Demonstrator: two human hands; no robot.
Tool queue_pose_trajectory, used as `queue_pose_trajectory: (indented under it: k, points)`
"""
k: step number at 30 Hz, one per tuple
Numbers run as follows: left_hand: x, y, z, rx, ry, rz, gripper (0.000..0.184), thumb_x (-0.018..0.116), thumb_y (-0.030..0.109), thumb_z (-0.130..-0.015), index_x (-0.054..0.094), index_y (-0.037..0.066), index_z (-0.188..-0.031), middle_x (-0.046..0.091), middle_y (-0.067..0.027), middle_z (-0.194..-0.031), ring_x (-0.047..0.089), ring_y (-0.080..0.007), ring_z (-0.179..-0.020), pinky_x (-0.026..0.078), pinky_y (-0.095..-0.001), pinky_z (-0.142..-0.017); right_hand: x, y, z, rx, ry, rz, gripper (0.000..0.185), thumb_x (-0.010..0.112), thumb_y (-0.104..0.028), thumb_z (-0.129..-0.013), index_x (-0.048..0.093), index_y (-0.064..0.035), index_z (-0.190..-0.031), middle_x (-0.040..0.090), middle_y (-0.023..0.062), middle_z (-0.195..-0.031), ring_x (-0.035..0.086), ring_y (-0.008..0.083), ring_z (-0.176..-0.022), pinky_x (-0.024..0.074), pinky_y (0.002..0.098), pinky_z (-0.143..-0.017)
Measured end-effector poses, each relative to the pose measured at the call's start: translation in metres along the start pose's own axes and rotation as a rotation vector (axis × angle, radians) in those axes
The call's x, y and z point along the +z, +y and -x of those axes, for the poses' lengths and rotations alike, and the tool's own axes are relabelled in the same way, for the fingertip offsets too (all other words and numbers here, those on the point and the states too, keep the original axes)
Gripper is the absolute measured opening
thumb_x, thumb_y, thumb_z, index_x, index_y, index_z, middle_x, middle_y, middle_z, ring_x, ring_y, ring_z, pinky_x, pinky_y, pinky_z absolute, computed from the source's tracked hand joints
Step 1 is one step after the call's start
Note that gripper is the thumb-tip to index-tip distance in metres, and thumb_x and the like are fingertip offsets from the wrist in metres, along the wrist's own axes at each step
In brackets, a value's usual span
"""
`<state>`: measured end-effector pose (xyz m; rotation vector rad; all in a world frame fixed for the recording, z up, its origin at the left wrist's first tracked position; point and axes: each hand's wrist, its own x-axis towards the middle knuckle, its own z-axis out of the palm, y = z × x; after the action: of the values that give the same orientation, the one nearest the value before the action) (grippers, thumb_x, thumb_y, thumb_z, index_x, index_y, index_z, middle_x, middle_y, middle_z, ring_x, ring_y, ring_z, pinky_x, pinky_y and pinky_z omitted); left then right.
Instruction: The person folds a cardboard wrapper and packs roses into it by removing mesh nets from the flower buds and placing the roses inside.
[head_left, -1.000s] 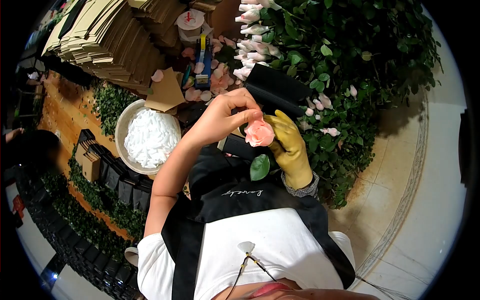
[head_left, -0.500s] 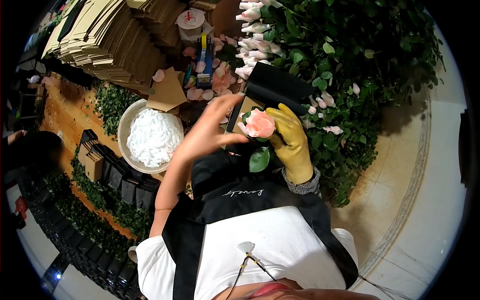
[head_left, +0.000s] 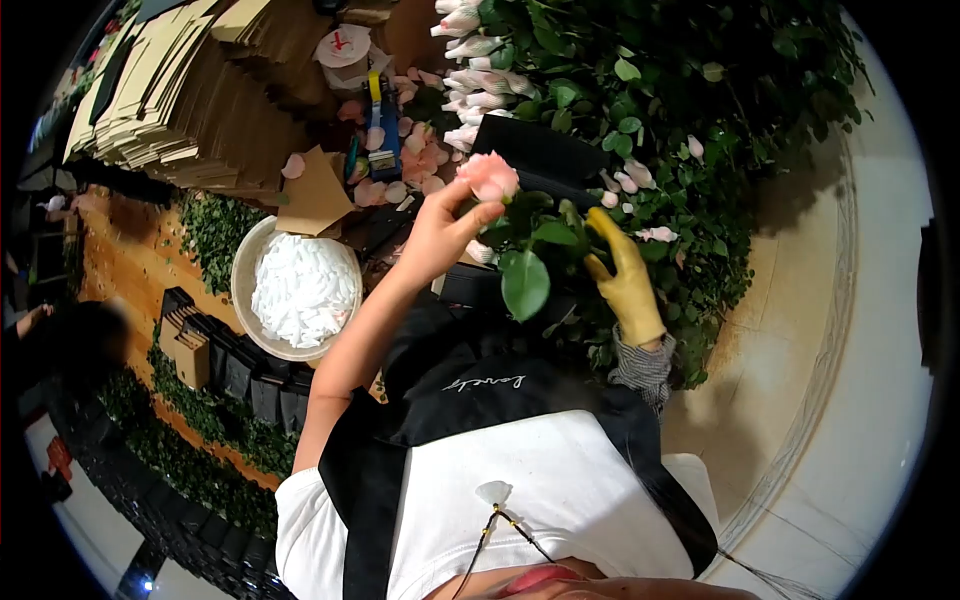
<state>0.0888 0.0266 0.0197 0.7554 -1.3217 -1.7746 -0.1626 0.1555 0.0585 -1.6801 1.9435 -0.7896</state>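
My bare left hand point(head_left: 440, 235) is closed on a pink rose point(head_left: 489, 177), its thumb and fingers just below the bloom. Green leaves point(head_left: 526, 284) of the rose spread to the right, towards my right hand point(head_left: 625, 275). That hand wears a yellow glove; its thumb and fingers stand apart beside the leaves, and I see nothing gripped in it. Behind the rose lies a black padded support point(head_left: 540, 160). Where the stem runs is hidden among the foliage.
A round tub point(head_left: 243, 300) of white sleeves stands left of my left arm. Cardboard stacks point(head_left: 180, 110), a blue tape dispenser point(head_left: 382, 130) and loose petals lie beyond. White-netted rosebuds point(head_left: 480, 80) and dense foliage point(head_left: 700, 130) fill the upper right. Another person's hand point(head_left: 35, 318) shows far left.
My left hand has taken hold of the rose, which has moved up and left. My right hand has let go of it, moved right and opened. The view has shifted slightly.
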Motion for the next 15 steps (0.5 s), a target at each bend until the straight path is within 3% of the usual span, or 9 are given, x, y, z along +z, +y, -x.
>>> queue_pose_trajectory:
  k: [2,4,5,6,7,8,11,12,15]
  points:
    - [0.001,-0.001,-0.011,-0.043,-0.003,-0.113,0.031,0.067,0.017,-0.096,0.062,-0.001,-0.121,0.066,-0.0019,-0.109,0.057,-0.009,-0.1,0.046,-0.0266,-0.089,0.013,0.041,0.006,-0.134,0.062,0.129,0.055,0.066,0.01,-0.079,0.06,-0.0072,-0.131,0.065,0.0129,-0.123,0.06,0.028,-0.118,0.047,0.0373,-0.101]
    - [0.001,-0.009,-0.019,-0.051,-0.093,0.0,0.039,0.066,0.017,-0.097,0.056,0.001,-0.13,0.066,-0.005,-0.116,0.058,-0.0121,-0.106,0.047,-0.0291,-0.092,-0.005,0.013,0.001,-0.101,0.179,0.366,0.045,0.062,0.012,-0.078,0.064,-0.0032,-0.12,0.067,0.0142,-0.113,0.063,0.0313,-0.109,0.0503,0.0396,-0.095]
    - [0.005,-0.009,-0.018,-0.022,-0.149,0.05,0.043,0.065,0.017,-0.097,0.052,0.002,-0.135,0.066,-0.0065,-0.119,0.059,-0.0143,-0.109,0.047,-0.0306,-0.094,-0.014,0.019,-0.001,-0.143,0.251,0.321,0.041,0.058,0.014,-0.076,0.065,-0.0014,-0.114,0.066,0.0169,-0.108,0.063,0.0352,-0.103,0.0516,0.0405,-0.091]
    - [0.01,-0.007,-0.02,0.01,-0.209,0.103,0.047,0.065,0.017,-0.097,0.048,0.004,-0.139,0.066,-0.008,-0.123,0.06,-0.0166,-0.112,0.048,-0.0321,-0.095,-0.028,0.004,-0.003,-0.269,0.354,0.543,0.037,0.058,0.014,-0.075,0.065,0.0012,-0.109,0.065,0.0191,-0.104,0.064,0.0385,-0.098,0.0524,0.0408,-0.086]
    - [0.007,-0.013,-0.024,0.003,-0.285,-0.003,0.057,0.067,0.019,-0.096,0.041,0.005,-0.144,0.065,-0.0106,-0.127,0.059,-0.0199,-0.118,0.047,-0.0343,-0.098,-0.042,-0.008,0.0,-0.246,0.368,0.587,0.036,0.059,0.013,-0.075,0.065,0.0021,-0.108,0.066,0.0193,-0.102,0.063,0.0389,-0.097,0.0524,0.0418,-0.086]
    - [0.005,-0.025,-0.029,0.003,-0.279,-0.233,0.05,0.072,0.021,-0.091,0.052,0.006,-0.135,0.067,-0.0105,-0.122,0.062,-0.0248,-0.114,0.05,-0.0372,-0.094,-0.056,-0.018,0.004,-0.225,0.38,0.631,0.035,0.059,0.012,-0.075,0.065,0.0031,-0.108,0.066,0.0195,-0.1,0.063,0.0394,-0.096,0.0523,0.0428,-0.085]
    - [-0.024,-0.073,-0.039,0.376,-0.494,-0.886,0.031,0.077,0.026,-0.08,0.069,0.011,-0.106,0.066,-0.0088,-0.102,0.062,-0.0343,-0.099,0.051,-0.0433,-0.085,-0.081,-0.03,0.012,-0.239,0.411,0.584,0.043,0.062,0.016,-0.069,0.069,-0.0035,-0.108,0.062,0.0145,-0.076,0.061,0.0342,-0.075,0.0519,0.0452,-0.086]
    - [-0.031,-0.081,-0.034,0.32,-0.609,-1.053,0.035,0.079,0.026,-0.078,0.07,0.011,-0.108,0.062,-0.01,-0.112,0.058,-0.0323,-0.109,0.047,-0.0414,-0.09,-0.083,-0.024,0.017,-0.228,0.413,0.59,0.043,0.062,0.016,-0.069,0.069,-0.0035,-0.108,0.062,0.0145,-0.076,0.061,0.0342,-0.075,0.0519,0.0452,-0.086]
    - [-0.043,-0.128,-0.027,0.464,-0.724,-1.224,0.04,0.08,0.029,-0.076,0.069,0.013,-0.111,0.058,-0.011,-0.119,0.052,-0.0322,-0.118,0.045,-0.043,-0.093,-0.081,0.014,0.037,-0.128,0.184,0.446,0.045,0.062,0.012,-0.073,0.067,-0.0058,-0.114,0.064,0.0164,-0.087,0.063,0.0373,-0.087,0.0523,0.0418,-0.079]
